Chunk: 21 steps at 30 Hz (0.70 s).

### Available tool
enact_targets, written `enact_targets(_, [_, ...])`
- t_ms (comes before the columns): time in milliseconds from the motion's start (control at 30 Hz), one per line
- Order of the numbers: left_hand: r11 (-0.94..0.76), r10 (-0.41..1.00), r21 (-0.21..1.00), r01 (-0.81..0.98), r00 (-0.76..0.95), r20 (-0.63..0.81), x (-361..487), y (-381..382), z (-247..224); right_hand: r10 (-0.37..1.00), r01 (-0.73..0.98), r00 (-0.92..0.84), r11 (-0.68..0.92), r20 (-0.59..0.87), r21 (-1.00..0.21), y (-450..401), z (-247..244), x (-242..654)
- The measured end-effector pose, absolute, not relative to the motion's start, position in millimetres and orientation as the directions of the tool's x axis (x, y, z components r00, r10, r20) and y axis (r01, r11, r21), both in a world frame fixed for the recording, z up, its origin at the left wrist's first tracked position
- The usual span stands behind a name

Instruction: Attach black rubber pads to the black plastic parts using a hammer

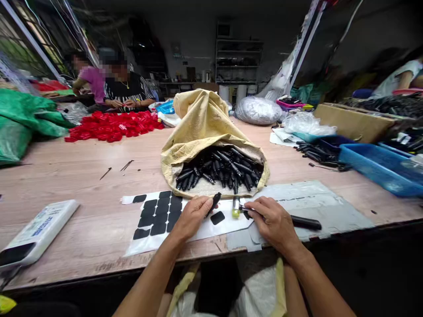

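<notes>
Gripping a mallet (306, 223), the right hand (273, 220) is beside the left hand (192, 219), closed on a black part (216, 199) (type unclear), the black-pad sheet (132, 249) apparently part-used, many similar parts remaining in the sack (201, 115) beyond.

The tabletop (139, 152) is pale pinkish-brown with a wood-grain pattern; the sack (194, 121) at 12 o'clock is dull yellow, its heap of parts (218, 165) glossy black; the held part (216, 200) near the centre is black too; the pile (114, 126) at 10 o'clock is bright red, the striped shirt (127, 91) beyond it black and white; the bag (26, 114) at 9 o'clock is green; the device (42, 222) at 8 o'clock is white with blue lettering; the sheet (143, 244) at 7 o'clock is white, patterned with black rounded squares; the hammer (236, 204) at 5 o'clock shows silver, yellow-green and black; the bin (380, 169) at 3 o'clock is blue.
</notes>
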<state>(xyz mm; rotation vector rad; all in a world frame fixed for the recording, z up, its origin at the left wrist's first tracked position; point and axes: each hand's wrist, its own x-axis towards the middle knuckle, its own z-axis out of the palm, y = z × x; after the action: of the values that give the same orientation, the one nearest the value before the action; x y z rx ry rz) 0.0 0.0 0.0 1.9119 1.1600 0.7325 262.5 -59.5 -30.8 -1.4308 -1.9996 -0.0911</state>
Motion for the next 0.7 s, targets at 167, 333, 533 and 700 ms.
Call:
enact_targets(167, [-0.428,0.790,0.804,0.412,0.603,0.112,-1.2,-61.1,31.1,0.814,0.863,-0.181,0.400,0.551,-0.307,-61.2,-30.5,262.2])
enact_targets(333, [-0.583,0.559,0.607,0.540,0.809,-0.183,11.2,-115.6,-15.4,0.814,0.872,-0.179,0.392,0.552,-0.294,-60.3,-32.0,262.3])
enact_targets(533, [-0.513,0.607,0.344,0.787,0.615,-0.503,20.6,-129.1,-62.2,0.807,0.872,-0.184,0.398,0.561,-0.285,-60.3,-34.0,262.1])
enact_targets(700, [-0.401,0.614,0.723,0.562,0.751,-0.243,12.9,-99.0,9.0,0.809,0.873,-0.185,0.396,0.558,-0.285,-60.9,-33.4,261.6])
